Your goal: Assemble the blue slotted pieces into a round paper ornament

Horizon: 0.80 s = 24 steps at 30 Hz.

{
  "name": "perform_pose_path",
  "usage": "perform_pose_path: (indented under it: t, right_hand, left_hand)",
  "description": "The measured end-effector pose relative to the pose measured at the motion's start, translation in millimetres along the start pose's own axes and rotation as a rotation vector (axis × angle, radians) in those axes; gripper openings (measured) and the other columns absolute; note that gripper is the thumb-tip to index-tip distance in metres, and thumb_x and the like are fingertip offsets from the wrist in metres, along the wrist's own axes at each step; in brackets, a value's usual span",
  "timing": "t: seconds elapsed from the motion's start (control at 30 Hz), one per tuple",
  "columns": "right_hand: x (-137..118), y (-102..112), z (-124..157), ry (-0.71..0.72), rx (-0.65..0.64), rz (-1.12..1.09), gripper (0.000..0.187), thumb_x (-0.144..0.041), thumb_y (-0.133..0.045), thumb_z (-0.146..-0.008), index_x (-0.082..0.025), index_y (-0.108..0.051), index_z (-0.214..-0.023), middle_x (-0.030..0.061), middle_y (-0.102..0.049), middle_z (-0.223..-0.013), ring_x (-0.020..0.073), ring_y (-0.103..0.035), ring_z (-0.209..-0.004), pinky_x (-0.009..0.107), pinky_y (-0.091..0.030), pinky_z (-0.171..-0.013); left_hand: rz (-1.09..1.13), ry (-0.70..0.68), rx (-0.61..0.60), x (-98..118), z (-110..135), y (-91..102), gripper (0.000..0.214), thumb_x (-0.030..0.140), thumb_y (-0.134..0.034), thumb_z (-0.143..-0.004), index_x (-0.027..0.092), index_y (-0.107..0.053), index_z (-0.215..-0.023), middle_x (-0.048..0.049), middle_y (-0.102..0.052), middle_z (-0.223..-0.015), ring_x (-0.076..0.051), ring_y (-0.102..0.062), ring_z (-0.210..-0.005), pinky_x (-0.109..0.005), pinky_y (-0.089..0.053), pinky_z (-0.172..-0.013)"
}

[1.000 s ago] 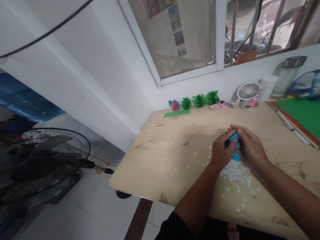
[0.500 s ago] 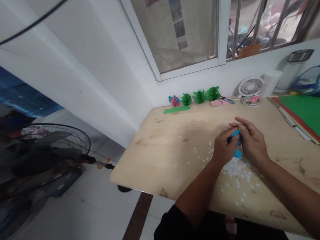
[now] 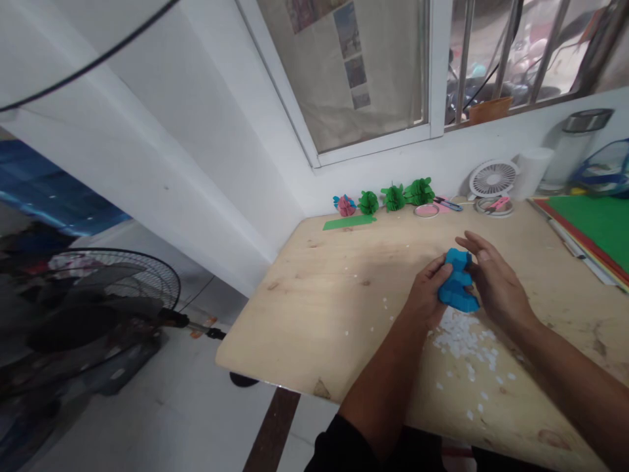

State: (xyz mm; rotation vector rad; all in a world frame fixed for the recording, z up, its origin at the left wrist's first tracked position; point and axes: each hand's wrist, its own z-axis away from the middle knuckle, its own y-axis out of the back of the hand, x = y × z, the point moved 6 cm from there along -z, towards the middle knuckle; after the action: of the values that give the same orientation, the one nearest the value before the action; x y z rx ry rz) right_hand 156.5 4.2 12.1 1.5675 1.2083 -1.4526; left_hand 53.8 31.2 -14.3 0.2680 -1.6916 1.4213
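Both my hands hold a blue folded paper piece (image 3: 457, 283) just above the wooden table (image 3: 324, 308). My left hand (image 3: 426, 292) grips its left side with curled fingers. On the other side, my right hand (image 3: 494, 280) presses against it with fingers partly stretched. A heap of small white paper scraps (image 3: 464, 341) lies on the table right under and in front of my hands.
Along the wall stand green paper ornaments (image 3: 403, 195), a pink and blue one (image 3: 344, 205), a green paper strip (image 3: 348, 223), tape rolls (image 3: 426, 210) and a small white fan (image 3: 493, 178). Coloured paper sheets (image 3: 594, 229) lie at the right. A floor fan (image 3: 98, 308) stands left of the table.
The blue paper piece, earlier mostly hidden in my fingers, now shows larger between my hands. My hands have lifted it slightly and spread apart around it.
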Motion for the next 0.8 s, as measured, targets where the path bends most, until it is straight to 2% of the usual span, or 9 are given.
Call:
perform_pose_path:
  t: [0.13,0.27,0.37,0.47,0.57,0.63,0.67,0.8]
  right_hand:
    - [-7.9,1.5,1.9,0.188,-0.011,0.291,0.051,-0.057,-0.047,-0.092,-0.032,-0.059,-0.134,0.0054,-0.058,-0.143,0.028,-0.057,-0.124,0.04,-0.052,-0.094]
    - [-17.8,-0.2,4.9,0.348,0.002,0.429,0.05,-0.053,-0.044,-0.093,-0.031,-0.057,-0.137,0.0062,-0.059,-0.141,0.0282,-0.053,-0.131,0.048,-0.038,-0.112]
    - [-23.1,-3.1,7.5,0.44,-0.011,0.484,0.049,-0.05,-0.044,-0.094,-0.031,-0.056,-0.138,0.0056,-0.057,-0.143,0.027,-0.046,-0.138,0.047,-0.031,-0.118]
    - [-23.3,-3.0,7.6,0.47,-0.025,0.52,0.048,-0.047,-0.045,-0.095,-0.031,-0.055,-0.139,0.0053,-0.056,-0.145,0.0275,-0.044,-0.14,0.047,-0.031,-0.119]
    - [-17.7,4.5,1.6,0.408,0.025,0.498,0.048,-0.049,-0.047,-0.094,-0.03,-0.057,-0.137,0.0072,-0.055,-0.146,0.0293,-0.052,-0.133,0.048,-0.037,-0.114]
    - [-9.4,11.9,-5.5,0.295,0.069,0.415,0.049,-0.054,-0.048,-0.093,-0.03,-0.059,-0.135,0.0083,-0.055,-0.145,0.0283,-0.064,-0.117,0.048,-0.045,-0.106]
    - [-3.4,14.3,-9.3,0.213,0.068,0.337,0.05,-0.056,-0.049,-0.092,-0.031,-0.06,-0.133,0.008,-0.057,-0.143,0.0267,-0.068,-0.107,0.047,-0.049,-0.1]
    - [20.5,12.6,-17.0,-0.137,0.006,-0.011,0.045,-0.061,-0.065,-0.078,-0.025,-0.072,-0.103,0.0063,-0.074,-0.1,0.0219,-0.07,-0.084,0.036,-0.057,-0.073]
  left_hand:
    - [0.035,0.03,-0.038,0.9,1.2,-1.6,0.049,0.039,-0.083,-0.068,0.016,-0.069,-0.108,-0.0084,-0.074,-0.094,-0.026,-0.07,-0.096,-0.037,-0.053,-0.087]
    - [0.057,0.054,-0.025,-1.2,0.4,-0.1,0.043,0.038,-0.083,-0.068,0.015,-0.069,-0.103,-0.0094,-0.073,-0.103,-0.026,-0.068,-0.106,-0.036,-0.051,-0.093]
    - [0.073,0.064,-0.04,-3.4,-0.6,-0.7,0.041,0.037,-0.083,-0.068,0.016,-0.069,-0.101,-0.0074,-0.073,-0.102,-0.024,-0.067,-0.106,-0.033,-0.049,-0.093]
    - [0.08,0.067,-0.04,-3.5,-0.9,-0.1,0.039,0.035,-0.082,-0.07,0.016,-0.069,-0.102,-0.0065,-0.073,-0.099,-0.021,-0.068,-0.1,-0.03,-0.049,-0.091]
    - [0.117,0.083,-0.04,-0.3,0.0,0.5,0.034,0.033,-0.078,-0.074,0.016,-0.069,-0.102,-0.0054,-0.072,-0.093,-0.017,-0.068,-0.082,-0.031,-0.052,-0.084]
    - [0.166,0.095,-0.027,3.5,1.4,1.2,0.029,0.032,-0.074,-0.078,0.016,-0.069,-0.101,-0.0032,-0.071,-0.085,-0.013,-0.065,-0.067,-0.032,-0.054,-0.078]
    - [0.189,0.1,0.003,5.4,2.1,2.5,0.027,0.032,-0.071,-0.081,0.016,-0.069,-0.102,-0.0035,-0.071,-0.086,-0.013,-0.065,-0.068,-0.031,-0.054,-0.077]
    - [0.165,0.144,0.046,8.6,4.5,2.4,0.028,0.035,-0.063,-0.086,0.016,-0.068,-0.106,-0.0061,-0.071,-0.087,-0.016,-0.067,-0.072,-0.031,-0.054,-0.075]
